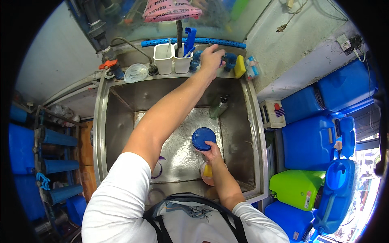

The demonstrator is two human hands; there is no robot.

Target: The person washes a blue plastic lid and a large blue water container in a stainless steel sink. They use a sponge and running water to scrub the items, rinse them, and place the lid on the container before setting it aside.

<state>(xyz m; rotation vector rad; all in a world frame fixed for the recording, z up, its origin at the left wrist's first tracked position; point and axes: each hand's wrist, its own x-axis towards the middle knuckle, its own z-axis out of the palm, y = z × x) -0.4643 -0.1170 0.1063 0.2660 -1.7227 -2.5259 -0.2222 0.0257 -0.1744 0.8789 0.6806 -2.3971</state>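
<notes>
My left arm stretches across the sink (117,133) to its back ledge. There my left hand (211,60) is at the blue pipe fittings (230,60), its fingers bent; what lies between them is hidden. Over the basin, my right hand (212,151) grips a round blue lid (203,138), thumb on top and fingers beneath. Under my right forearm stands a pinkish round container (206,178) with a yellow sponge (208,170) in it. A green bottle with a dark pump top (219,107) stands in the basin's far right part. A purple ring (158,168) lies left of the lid.
Two white cups (163,60), one holding brushes and a blue tool (189,40), line the ledge. Beside them sit a clear plastic tub (136,73) and a yellow sponge (240,67). Blue jugs (306,141) and a green jug (298,188) crowd the right side.
</notes>
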